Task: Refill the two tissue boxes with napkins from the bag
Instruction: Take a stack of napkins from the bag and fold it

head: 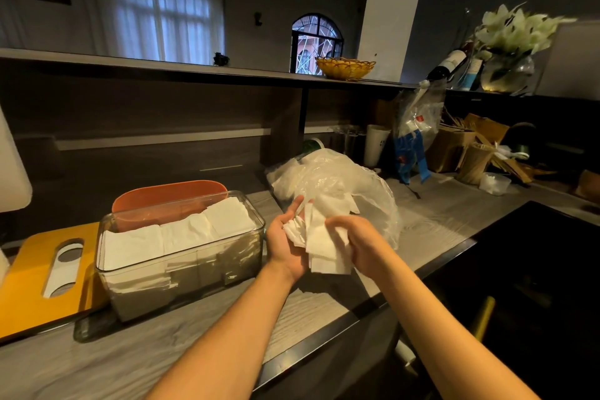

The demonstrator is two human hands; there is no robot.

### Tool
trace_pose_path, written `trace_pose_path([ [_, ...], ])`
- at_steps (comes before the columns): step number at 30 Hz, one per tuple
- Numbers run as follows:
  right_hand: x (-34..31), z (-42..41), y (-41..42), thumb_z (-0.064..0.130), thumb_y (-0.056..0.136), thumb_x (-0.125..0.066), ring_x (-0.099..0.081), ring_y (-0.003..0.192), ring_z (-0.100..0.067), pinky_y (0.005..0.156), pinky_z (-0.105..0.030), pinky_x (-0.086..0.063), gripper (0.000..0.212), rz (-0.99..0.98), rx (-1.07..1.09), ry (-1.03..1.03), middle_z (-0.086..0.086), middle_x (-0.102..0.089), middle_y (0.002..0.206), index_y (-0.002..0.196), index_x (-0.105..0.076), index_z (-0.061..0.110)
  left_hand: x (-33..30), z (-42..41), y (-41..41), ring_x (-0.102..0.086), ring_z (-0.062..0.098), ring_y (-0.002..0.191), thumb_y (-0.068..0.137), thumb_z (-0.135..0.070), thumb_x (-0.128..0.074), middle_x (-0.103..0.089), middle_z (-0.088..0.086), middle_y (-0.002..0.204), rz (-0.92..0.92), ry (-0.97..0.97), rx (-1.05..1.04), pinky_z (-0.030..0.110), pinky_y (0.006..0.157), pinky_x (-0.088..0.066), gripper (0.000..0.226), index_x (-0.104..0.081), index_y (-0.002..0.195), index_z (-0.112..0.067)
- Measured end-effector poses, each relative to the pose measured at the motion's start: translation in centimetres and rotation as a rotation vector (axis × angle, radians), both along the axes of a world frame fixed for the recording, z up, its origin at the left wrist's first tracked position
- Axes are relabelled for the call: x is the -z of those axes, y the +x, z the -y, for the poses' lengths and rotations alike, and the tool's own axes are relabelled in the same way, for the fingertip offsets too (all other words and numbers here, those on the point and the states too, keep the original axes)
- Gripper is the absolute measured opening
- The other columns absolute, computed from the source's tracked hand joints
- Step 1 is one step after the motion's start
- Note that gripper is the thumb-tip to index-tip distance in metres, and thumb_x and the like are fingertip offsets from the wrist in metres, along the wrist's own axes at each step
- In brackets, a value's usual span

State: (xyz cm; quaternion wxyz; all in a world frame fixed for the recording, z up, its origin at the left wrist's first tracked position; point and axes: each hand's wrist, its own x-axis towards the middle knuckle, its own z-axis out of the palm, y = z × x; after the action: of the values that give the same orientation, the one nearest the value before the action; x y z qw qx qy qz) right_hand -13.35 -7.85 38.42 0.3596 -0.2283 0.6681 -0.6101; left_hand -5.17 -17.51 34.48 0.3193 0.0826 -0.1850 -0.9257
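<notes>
Both hands meet in front of the crumpled clear plastic bag (337, 185), which lies on the grey wood-grain table (324, 312) and appears to hold more white paper. The left hand (287, 242) is palm-up with fingers stretched nearly straight, cradling a bundle of white folded paper napkins (319, 237); the right hand (355, 240) has its fingers curled over the top of the same bundle, gripping it. Just left of the hands stands a clear rectangular plastic tissue box (181, 256), lid off, with three stacks of napkins showing near its rim, so it looks close to full. Behind it, touching or nearly so, sits an orange oval tissue box (168, 196); whether it holds anything cannot be told. The step in hand seems to be squaring up a fresh batch taken from the bag. Next, the bundle probably needs straightening, then carrying left and lowering flat into whichever box has room.
</notes>
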Motion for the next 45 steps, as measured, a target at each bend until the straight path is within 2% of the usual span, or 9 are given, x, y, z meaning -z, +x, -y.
trace_pose_path([
  [5,1.3,0.5,0.6,0.003,0.086,-0.067,-0.066,0.078,-0.022,0.07,-0.033,-0.054,0.003,-0.058,0.004,-0.035,-0.01,-0.07,0.088,0.09,-0.068,0.003,0.0,-0.3,0.1,-0.061,0.036,0.109,0.1,-0.022,-0.028,-0.062,0.013,0.128,0.062,-0.127,-0.035,0.049,0.09,-0.052,0.045,-0.057,0.133,-0.016],
  [16,-2.1,0.4,-2.6,0.015,0.09,-0.064,-0.058,0.083,-0.027,0.073,-0.039,-0.048,0.01,-0.291,0.158,-0.045,-0.019,-0.064,0.095,0.091,-0.066,0.006,0.1,-0.8,-0.2,-0.063,0.035,0.105,0.1,-0.024,-0.04,-0.066,0.019,0.123,0.305,-0.268,0.013,0.041,0.08,-0.054,0.041,-0.057,0.137,-0.015],
  [20,-2.5,-0.3,-2.6,0.012,0.089,-0.062,-0.056,0.072,-0.018,0.058,-0.029,-0.044,0.011,-0.169,0.169,-0.069,-0.006,-0.062,0.086,0.097,-0.065,0.006,-0.1,-0.8,0.0,-0.065,0.033,0.105,0.102,-0.031,-0.04,-0.073,0.013,0.11,0.241,-0.248,0.014,0.045,0.089,-0.052,0.036,-0.059,0.129,-0.016],
  [25,-0.7,-0.5,-0.6,-0.001,0.086,-0.061,-0.062,0.076,-0.026,0.067,-0.038,-0.051,0.006,-0.142,0.093,-0.089,-0.016,-0.065,0.089,0.087,-0.067,0.002,-0.2,-0.7,0.0,-0.066,0.031,0.094,0.099,-0.029,-0.039,-0.07,0.017,0.108,0.121,-0.14,0.066,0.044,0.086,-0.052,0.037,-0.063,0.122,-0.011],
  [28,-0.3,-0.3,0.0,0.0,0.089,-0.058,-0.064,0.083,-0.031,0.076,-0.048,-0.055,0.005,-0.048,0.206,-0.19,-0.02,-0.066,0.095,0.09,-0.063,0.002,0.2,-0.4,-0.1,-0.06,0.037,0.115,0.097,-0.027,-0.036,-0.06,0.017,0.134,0.055,-0.076,0.027,0.049,0.087,-0.052,0.043,-0.053,0.136,-0.019],
  [32,-0.7,0.7,0.8,0.009,0.092,-0.062,-0.07,0.084,-0.03,0.06,-0.04,-0.059,0.024,0.273,0.24,-0.293,-0.021,-0.069,0.106,0.114,-0.057,0.0,0.6,-0.2,-0.5,-0.054,0.04,0.127,0.098,-0.04,-0.032,-0.058,0.016,0.139,0.044,-0.082,-0.025,0.052,0.1,-0.048,0.052,-0.049,0.144,-0.02],
  [37,0.3,3.1,2.9,0.006,0.087,-0.068,-0.066,0.072,-0.024,0.06,-0.031,-0.057,0.019,0.319,0.351,-0.209,-0.013,-0.069,0.087,0.104,-0.063,-0.001,0.1,-0.4,-0.2,-0.063,0.037,0.109,0.095,-0.061,-0.038,-0.066,0.02,0.125,0.038,-0.033,-0.038,0.046,0.087,-0.052,0.061,-0.058,0.136,-0.021],
  [41,1.4,4.0,3.5,0.003,0.082,-0.073,-0.07,0.088,-0.034,0.085,-0.048,-0.057,0.025,0.355,0.385,-0.223,-0.019,-0.072,0.096,0.105,-0.066,-0.003,0.2,-0.3,-0.1,-0.057,0.04,0.123,0.094,-0.061,-0.038,-0.062,0.018,0.134,0.028,-0.04,-0.066,0.049,0.092,-0.051,0.062,-0.055,0.139,-0.022],
  [45,1.9,3.4,3.3,-0.002,0.084,-0.068,-0.067,0.078,-0.026,0.065,-0.033,-0.055,0.018,0.256,0.374,-0.215,-0.013,-0.07,0.09,0.102,-0.065,0.002,0.1,-0.3,-0.1,-0.057,0.04,0.124,0.096,-0.057,-0.037,-0.061,0.019,0.134,0.017,-0.055,-0.075,0.049,0.092,-0.051,0.059,-0.054,0.14,-0.021],
])
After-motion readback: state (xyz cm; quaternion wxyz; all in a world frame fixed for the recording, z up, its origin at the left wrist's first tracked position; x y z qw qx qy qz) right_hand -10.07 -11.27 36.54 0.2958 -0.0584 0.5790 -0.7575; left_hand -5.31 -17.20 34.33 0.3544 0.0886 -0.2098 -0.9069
